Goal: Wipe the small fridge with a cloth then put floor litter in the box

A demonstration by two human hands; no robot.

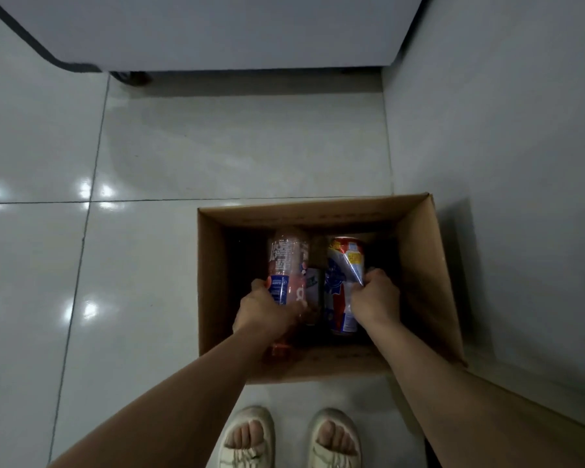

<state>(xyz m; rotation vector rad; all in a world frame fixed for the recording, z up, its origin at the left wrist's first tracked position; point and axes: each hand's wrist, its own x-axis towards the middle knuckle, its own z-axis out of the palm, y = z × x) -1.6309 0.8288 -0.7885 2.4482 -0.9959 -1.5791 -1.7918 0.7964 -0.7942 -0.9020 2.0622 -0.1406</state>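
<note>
Cardboard box (429, 282) stood open on the tiled floor (149, 265), against the wall at the floor's right edge. Inside it, the left hand (267, 312) had its fingers curled around a clear plastic bottle (286, 261), and the right hand (374, 298) gripped a crushed can (343, 265) beside it. The small fridge (217, 28) stood beyond.

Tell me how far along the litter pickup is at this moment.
Nearly done, it seems. The left hand holds a plastic bottle and the right hand a can, both already inside the cardboard box. Only letting go remains; no litter shows on the visible floor. The wiping cannot be judged here.
</note>
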